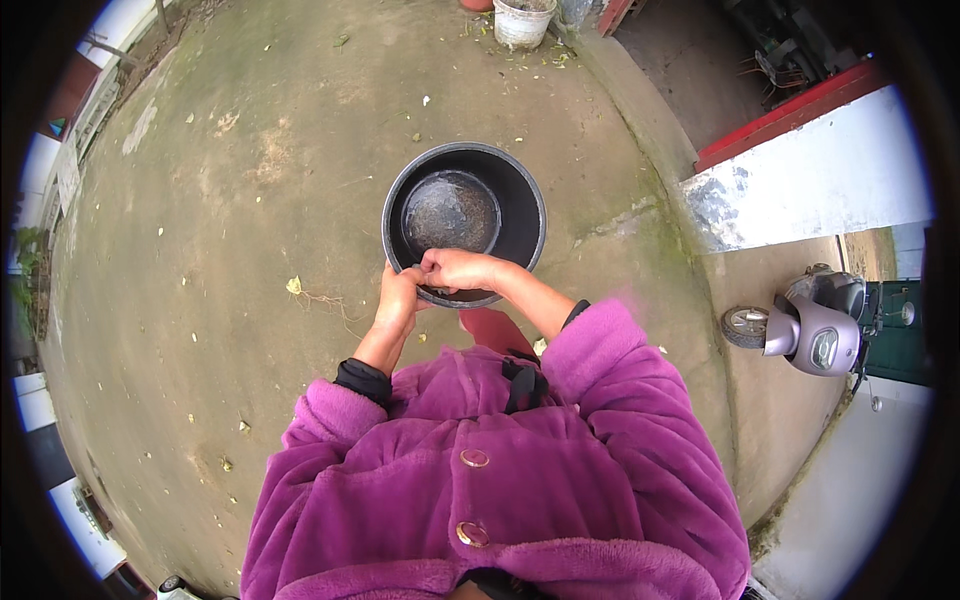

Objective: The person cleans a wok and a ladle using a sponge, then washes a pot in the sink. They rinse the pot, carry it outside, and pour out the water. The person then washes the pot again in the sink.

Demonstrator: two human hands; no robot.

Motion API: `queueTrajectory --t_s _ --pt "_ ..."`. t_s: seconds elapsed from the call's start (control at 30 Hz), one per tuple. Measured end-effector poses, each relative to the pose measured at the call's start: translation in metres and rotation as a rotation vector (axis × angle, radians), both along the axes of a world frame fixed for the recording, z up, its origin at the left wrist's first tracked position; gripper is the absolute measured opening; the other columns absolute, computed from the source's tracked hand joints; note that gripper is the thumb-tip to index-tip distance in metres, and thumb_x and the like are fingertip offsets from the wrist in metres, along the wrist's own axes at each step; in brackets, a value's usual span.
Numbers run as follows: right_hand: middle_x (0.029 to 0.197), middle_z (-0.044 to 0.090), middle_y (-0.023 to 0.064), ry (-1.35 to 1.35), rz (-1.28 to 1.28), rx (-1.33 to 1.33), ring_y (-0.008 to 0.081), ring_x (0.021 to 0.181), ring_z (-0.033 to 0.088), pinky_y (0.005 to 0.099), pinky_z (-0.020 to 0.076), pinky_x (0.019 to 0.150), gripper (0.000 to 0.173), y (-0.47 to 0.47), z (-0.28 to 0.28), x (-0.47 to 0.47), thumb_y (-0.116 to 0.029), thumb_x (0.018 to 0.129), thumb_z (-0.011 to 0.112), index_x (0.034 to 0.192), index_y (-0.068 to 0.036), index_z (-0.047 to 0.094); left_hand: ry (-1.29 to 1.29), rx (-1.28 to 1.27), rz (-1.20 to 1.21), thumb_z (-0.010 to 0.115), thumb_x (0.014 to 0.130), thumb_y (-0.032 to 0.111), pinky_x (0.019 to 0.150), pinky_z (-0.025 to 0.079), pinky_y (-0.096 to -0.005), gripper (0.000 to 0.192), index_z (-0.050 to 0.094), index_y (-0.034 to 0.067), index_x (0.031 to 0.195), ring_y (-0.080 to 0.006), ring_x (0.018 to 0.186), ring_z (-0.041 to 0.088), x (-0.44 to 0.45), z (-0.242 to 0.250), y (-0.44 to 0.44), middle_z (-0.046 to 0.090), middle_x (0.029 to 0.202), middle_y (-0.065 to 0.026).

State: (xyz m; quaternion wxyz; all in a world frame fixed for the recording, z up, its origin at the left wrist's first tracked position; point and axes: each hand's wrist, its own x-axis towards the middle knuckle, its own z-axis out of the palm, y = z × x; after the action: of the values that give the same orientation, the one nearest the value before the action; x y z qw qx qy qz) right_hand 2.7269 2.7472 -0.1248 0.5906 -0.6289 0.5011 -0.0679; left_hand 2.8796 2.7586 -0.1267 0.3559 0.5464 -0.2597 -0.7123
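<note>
A round black bucket [525,202], seen from above, is in front of me, its bottom wet or shiny with some dark residue. My left hand [400,292] grips the near left part of its rim, thumb over the edge. Just inside the near rim, my right hand [459,270] meets the left thumb, its fingers bent inward. Something small and greyish [439,289] shows beneath the right fingers; what it is cannot be told, nor whether the fingers pinch it.
Scattered leaves and a thin dry root [322,301] lie on the concrete ground. A white bucket [523,24] stands ahead near a doorway. At the right are a white wall [810,172] with a red edge and a parked scooter [814,337].
</note>
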Motion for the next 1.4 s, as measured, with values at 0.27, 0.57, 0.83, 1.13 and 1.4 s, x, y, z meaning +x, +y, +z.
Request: queueTrajectory --t_s 0.27,0.57,0.83,1.13,1.4 --pt "0.112 0.061 0.0173 0.889 0.006 -0.309 0.0312 0.106 0.059 0.0347 0.0482 0.090 0.035 -0.223 -0.020 -0.109 -0.020 0.083 0.057 0.113 -0.003 0.064 -0.051 -0.004 -0.020 0.044 0.075 0.000 0.058 0.059 -0.0420 0.035 0.046 -0.003 0.110 -0.0251 0.075 0.064 -0.076 0.027 -0.176 0.059 0.094 -0.0126" --pt "0.128 0.044 0.0222 0.190 -0.108 -0.655 0.0381 0.118 0.044 0.0392 0.0373 0.102 0.047 -0.464 -0.010 -0.128 0.002 0.070 0.050 0.116 0.003 0.057 0.155 0.018 -0.070 0.044 0.078 -0.001 0.066 0.060 -0.0487 0.029 0.048 -0.006 0.105 -0.0292 0.079 0.065 -0.148 0.019 -0.402 0.059 0.091 -0.0144" --pt "0.118 0.063 0.0113 1.014 0.422 -0.256 0.0222 0.112 0.059 0.0383 0.0458 0.091 0.031 -0.641 0.007 -0.226 -0.018 0.087 0.050 0.111 -0.009 0.068 0.091 0.013 -0.047 0.045 0.077 0.000 0.061 0.060 -0.0444 0.023 0.051 -0.009 0.097 -0.0293 0.070 0.066 -0.170 0.014 -0.611 0.061 0.085 -0.0158" --pt "0.101 0.065 0.0215 0.540 0.287 -0.097 0.0325 0.094 0.064 0.0416 0.0500 0.081 0.036 -0.844 -0.039 -0.252 -0.016 0.080 0.057 0.110 0.001 0.064 -0.007 -0.045 -0.081 0.044 0.073 -0.001 0.055 0.059 -0.0440 0.041 0.044 0.000 0.114 -0.0269 0.071 0.064 -0.241 0.005 -0.825 0.059 0.091 -0.0138" --pt "0.088 0.068 0.0093 -0.109 -0.378 0.006 0.0170 0.080 0.063 0.0289 0.0492 0.077 0.027 -1.062 -0.056 -0.343 -0.011 0.082 0.061 0.106 0.001 0.066 0.030 0.105 -0.112 0.043 0.069 -0.003 0.052 0.058 -0.0442 0.049 0.045 0.003 0.117 -0.0264 0.068 0.064 -0.333 -0.016 -1.040 0.059 0.092 -0.0136"
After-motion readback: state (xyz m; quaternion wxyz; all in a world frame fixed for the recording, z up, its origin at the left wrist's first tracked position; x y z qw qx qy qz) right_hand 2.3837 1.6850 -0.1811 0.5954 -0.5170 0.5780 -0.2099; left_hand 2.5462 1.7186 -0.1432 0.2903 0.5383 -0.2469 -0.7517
